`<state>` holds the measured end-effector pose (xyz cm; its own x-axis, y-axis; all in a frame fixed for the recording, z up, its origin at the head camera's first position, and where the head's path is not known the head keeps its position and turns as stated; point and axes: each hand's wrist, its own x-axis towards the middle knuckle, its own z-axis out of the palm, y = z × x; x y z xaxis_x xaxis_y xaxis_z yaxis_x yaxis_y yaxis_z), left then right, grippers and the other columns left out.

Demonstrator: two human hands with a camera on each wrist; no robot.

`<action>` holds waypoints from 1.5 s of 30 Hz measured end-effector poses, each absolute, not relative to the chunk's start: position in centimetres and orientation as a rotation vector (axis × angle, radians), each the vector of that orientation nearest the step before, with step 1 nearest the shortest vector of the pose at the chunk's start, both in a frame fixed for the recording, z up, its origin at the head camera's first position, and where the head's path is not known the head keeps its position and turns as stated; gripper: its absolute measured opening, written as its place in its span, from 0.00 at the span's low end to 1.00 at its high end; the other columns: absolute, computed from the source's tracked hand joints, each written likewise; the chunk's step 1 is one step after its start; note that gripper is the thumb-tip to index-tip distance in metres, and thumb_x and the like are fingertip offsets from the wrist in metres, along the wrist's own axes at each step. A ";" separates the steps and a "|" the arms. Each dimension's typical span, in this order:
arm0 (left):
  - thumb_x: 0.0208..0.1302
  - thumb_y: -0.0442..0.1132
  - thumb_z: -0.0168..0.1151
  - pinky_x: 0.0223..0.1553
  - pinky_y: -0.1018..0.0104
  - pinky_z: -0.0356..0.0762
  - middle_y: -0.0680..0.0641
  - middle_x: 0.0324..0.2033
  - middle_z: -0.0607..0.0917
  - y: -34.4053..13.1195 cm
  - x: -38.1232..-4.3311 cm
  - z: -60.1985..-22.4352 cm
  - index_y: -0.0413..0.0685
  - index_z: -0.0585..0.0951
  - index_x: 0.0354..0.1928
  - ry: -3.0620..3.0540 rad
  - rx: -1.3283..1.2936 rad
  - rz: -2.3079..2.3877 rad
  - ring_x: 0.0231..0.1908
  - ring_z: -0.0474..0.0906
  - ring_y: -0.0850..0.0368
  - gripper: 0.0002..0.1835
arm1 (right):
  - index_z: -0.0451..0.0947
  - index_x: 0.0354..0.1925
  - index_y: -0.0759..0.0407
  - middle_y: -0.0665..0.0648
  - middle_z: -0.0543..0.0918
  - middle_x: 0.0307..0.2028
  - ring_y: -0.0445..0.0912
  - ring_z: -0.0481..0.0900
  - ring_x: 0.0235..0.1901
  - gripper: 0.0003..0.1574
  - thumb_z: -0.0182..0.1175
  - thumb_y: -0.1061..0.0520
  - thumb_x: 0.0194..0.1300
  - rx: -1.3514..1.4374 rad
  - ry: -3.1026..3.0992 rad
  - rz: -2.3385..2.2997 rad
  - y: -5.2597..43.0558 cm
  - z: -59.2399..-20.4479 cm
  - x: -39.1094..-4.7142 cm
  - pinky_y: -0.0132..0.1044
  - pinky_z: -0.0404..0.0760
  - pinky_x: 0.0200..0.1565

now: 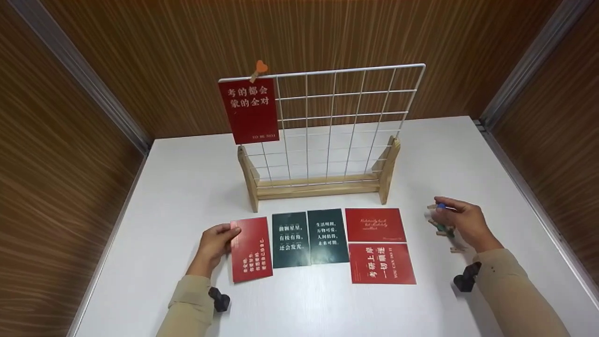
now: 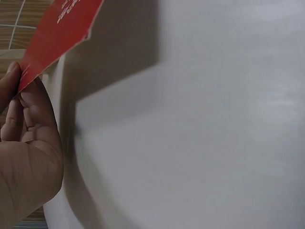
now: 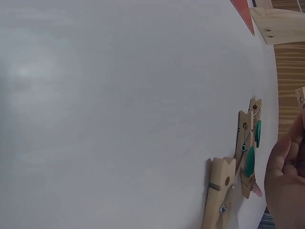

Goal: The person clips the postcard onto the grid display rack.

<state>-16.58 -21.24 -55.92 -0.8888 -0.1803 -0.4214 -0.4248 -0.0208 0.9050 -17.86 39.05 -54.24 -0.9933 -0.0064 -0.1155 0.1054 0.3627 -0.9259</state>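
My left hand (image 1: 214, 245) pinches a red card (image 1: 252, 250) by its left edge, thumb on top; in the left wrist view the card (image 2: 62, 38) is lifted off the table and casts a shadow. At the right, my right hand (image 1: 469, 223) pinches a small wooden clothespin (image 1: 431, 206) with a blue decoration. Only the tip of that clothespin (image 3: 299, 97) shows in the right wrist view. Below this hand lie several loose clothespins (image 3: 245, 138), some with green decorations. Another red card (image 1: 255, 117) hangs at the grid rack's upper left under an orange heart clothespin (image 1: 259, 69).
A white wire grid rack (image 1: 334, 96) on a wooden stand (image 1: 318, 189) stands at the back. Two dark green cards, one left (image 1: 290, 257) and one right (image 1: 327, 255), lie in front of it. Beside them lie two red cards, upper (image 1: 374, 215) and lower (image 1: 407, 264).
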 end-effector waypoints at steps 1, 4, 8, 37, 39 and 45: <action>0.59 0.38 0.68 0.28 0.67 0.78 0.44 0.33 0.84 -21.3 -16.6 -56.0 0.32 0.78 0.47 2.062 -0.646 2.027 0.30 0.81 0.57 0.19 | 0.69 0.63 0.65 0.45 0.78 0.51 0.30 0.77 0.44 0.33 0.59 0.49 0.67 0.089 2.514 -1.702 39.0 -54.2 -17.8 0.30 0.79 0.43; 0.58 0.38 0.69 0.29 0.67 0.79 0.43 0.34 0.84 -21.3 -16.6 -56.0 0.32 0.78 0.46 2.061 -0.648 2.037 0.30 0.81 0.57 0.18 | 0.70 0.62 0.65 0.49 0.79 0.53 0.31 0.77 0.45 0.33 0.60 0.47 0.66 0.073 2.526 -1.668 39.0 -54.2 -17.9 0.24 0.75 0.45; 0.58 0.39 0.69 0.31 0.67 0.79 0.43 0.35 0.83 -21.4 -16.5 -55.9 0.33 0.78 0.46 2.067 -0.646 2.032 0.32 0.81 0.57 0.19 | 0.74 0.58 0.65 0.50 0.81 0.51 0.35 0.78 0.47 0.30 0.60 0.47 0.66 0.073 2.491 -1.704 38.9 -54.3 -17.9 0.27 0.77 0.45; 0.58 0.35 0.68 0.30 0.66 0.79 0.45 0.31 0.84 -19.4 -16.7 -52.4 0.36 0.80 0.38 2.075 -0.483 2.108 0.31 0.80 0.56 0.10 | 0.68 0.63 0.66 0.67 0.75 0.58 0.52 0.81 0.49 0.35 0.57 0.45 0.68 0.042 2.414 -1.684 38.7 -53.9 -18.0 0.32 0.78 0.47; 0.58 0.34 0.68 0.30 0.66 0.79 0.45 0.30 0.84 -19.0 -16.9 -52.0 0.36 0.81 0.38 2.086 -0.464 2.109 0.31 0.80 0.56 0.09 | 0.67 0.63 0.66 0.66 0.75 0.57 0.52 0.80 0.49 0.35 0.56 0.45 0.68 0.032 2.417 -1.675 38.7 -53.7 -18.1 0.31 0.77 0.47; 0.59 0.35 0.68 0.33 0.64 0.81 0.44 0.32 0.84 -17.5 -17.8 -50.3 0.35 0.80 0.40 2.136 -0.418 2.096 0.33 0.81 0.55 0.11 | 0.68 0.63 0.67 0.54 0.79 0.52 0.44 0.80 0.49 0.37 0.58 0.44 0.66 0.068 2.469 -1.644 38.7 -53.0 -18.5 0.30 0.77 0.47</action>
